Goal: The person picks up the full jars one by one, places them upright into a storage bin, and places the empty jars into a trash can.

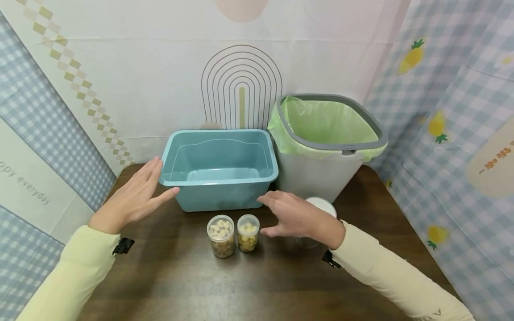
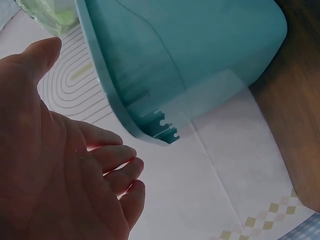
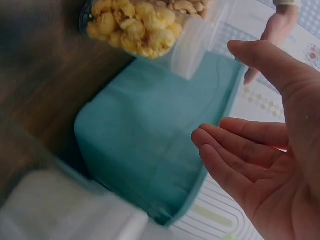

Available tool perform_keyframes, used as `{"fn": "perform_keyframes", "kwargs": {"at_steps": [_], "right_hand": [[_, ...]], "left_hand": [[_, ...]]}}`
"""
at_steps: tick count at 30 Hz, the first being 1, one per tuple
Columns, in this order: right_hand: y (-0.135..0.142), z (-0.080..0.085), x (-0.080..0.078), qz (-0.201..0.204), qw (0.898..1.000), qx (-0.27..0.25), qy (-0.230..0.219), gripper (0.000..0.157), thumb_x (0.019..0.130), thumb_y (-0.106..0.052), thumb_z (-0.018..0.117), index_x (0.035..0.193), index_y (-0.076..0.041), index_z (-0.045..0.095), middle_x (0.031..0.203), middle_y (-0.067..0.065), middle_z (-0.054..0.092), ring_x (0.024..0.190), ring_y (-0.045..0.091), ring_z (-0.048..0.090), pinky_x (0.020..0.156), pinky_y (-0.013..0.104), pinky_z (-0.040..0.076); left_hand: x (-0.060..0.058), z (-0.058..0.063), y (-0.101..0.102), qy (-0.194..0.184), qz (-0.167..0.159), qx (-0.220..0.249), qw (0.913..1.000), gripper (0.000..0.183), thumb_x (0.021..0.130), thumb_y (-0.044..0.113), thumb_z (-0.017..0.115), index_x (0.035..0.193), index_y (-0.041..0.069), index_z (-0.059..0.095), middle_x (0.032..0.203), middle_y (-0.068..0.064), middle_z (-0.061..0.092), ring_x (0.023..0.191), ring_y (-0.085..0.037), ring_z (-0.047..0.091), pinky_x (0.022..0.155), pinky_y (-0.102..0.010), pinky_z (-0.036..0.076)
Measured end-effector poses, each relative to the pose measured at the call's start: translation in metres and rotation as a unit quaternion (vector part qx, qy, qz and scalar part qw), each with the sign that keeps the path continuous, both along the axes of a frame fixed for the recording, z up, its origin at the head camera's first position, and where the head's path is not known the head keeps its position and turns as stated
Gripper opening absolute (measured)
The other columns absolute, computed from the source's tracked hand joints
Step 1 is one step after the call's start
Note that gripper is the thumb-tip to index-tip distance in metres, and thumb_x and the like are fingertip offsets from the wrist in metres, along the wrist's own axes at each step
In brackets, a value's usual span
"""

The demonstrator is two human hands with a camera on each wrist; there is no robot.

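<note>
A blue plastic tub [image 1: 221, 196] stands at the back of the table. My left hand [image 1: 134, 196] is beside its left end, fingers straight and thumb spread, holding nothing; its palm [image 2: 55, 165] shows in the left wrist view. In front of the tub are a clear jar of cashews [image 1: 221, 240] and a narrower jar of popcorn [image 1: 247, 240], both upright with lids. Just right of the popcorn jar is my right hand [image 1: 295, 216], fingers loosely bent and thumb apart, gripping nothing. A gap separates that hand from the popcorn [image 3: 135, 27] in the right wrist view.
Right of the tub stands a white trash bin [image 1: 313, 176] with a grey rim and green liner. A clear jar with a white lid [image 1: 322, 205] is partly hidden behind my right wrist. The dark wooden table [image 1: 180, 285] is bordered by hanging patterned cloths [image 1: 425, 156].
</note>
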State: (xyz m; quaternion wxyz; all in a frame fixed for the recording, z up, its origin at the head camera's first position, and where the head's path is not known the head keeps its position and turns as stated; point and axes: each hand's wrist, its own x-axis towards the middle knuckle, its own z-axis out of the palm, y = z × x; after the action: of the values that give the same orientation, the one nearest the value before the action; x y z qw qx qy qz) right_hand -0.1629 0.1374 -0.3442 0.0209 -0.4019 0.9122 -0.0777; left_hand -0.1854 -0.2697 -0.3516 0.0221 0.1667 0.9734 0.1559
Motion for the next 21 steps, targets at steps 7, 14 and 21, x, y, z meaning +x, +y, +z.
{"fn": "perform_keyframes", "kwargs": {"at_steps": [7,14,21], "right_hand": [[-0.015,-0.018,-0.005,0.009,1.0,0.002,-0.015,0.07,0.089,-0.039,0.084,0.14,0.003,0.062,0.137,0.018,0.068,0.122,0.03,0.07,0.102,0.043,0.06],[-0.028,-0.035,-0.009,0.019,1.0,-0.004,-0.024,0.069,0.088,-0.038,0.085,0.139,0.003,0.064,0.134,0.016,0.069,0.119,0.027,0.071,0.099,0.039,0.061],[-0.031,-0.041,-0.012,0.02,0.999,-0.019,-0.031,0.063,0.086,-0.035,0.086,0.134,0.001,0.067,0.127,0.011,0.072,0.111,0.022,0.072,0.093,0.035,0.062]], "left_hand": [[-0.011,-0.004,0.006,-0.003,0.003,-0.014,0.9999,0.102,0.108,0.064,0.042,0.166,-0.007,-0.002,0.177,-0.025,-0.006,0.165,-0.046,0.004,0.132,-0.065,0.011],[-0.015,-0.011,0.006,-0.014,0.011,-0.014,0.9997,0.102,0.108,0.065,0.038,0.166,-0.007,-0.005,0.176,-0.026,-0.009,0.165,-0.047,0.001,0.132,-0.065,0.008],[-0.017,-0.014,0.011,0.012,0.011,-0.025,0.9995,0.1,0.11,0.063,0.037,0.165,-0.011,-0.001,0.175,-0.031,-0.001,0.163,-0.05,0.006,0.132,-0.066,0.01]]}}
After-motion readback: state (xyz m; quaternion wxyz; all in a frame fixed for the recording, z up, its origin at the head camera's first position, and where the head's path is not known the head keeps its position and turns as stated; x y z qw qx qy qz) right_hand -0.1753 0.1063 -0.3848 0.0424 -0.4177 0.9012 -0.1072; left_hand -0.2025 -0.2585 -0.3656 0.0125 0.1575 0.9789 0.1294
